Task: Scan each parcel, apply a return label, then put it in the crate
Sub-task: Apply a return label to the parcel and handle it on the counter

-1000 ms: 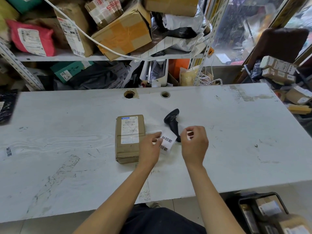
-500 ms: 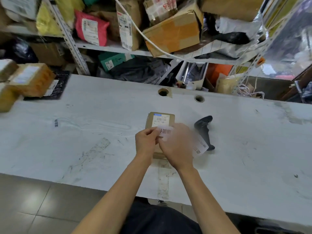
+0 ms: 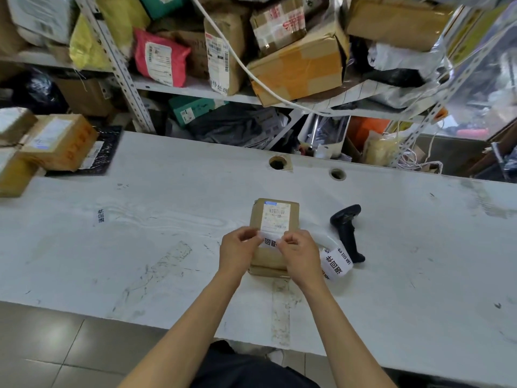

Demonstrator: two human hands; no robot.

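A second ago both hands were off to the right of the parcel, near the scanner, peeling a return label from the strip. Now the left hand and right hand sit over the parcel, each pinching an end of the label against its top face. The strip now lies loose on the worktop beside the scanner.

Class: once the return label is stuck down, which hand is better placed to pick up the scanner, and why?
Right. The right hand is nearer the scanner, which lies right of the parcel; the left hand would cross over.
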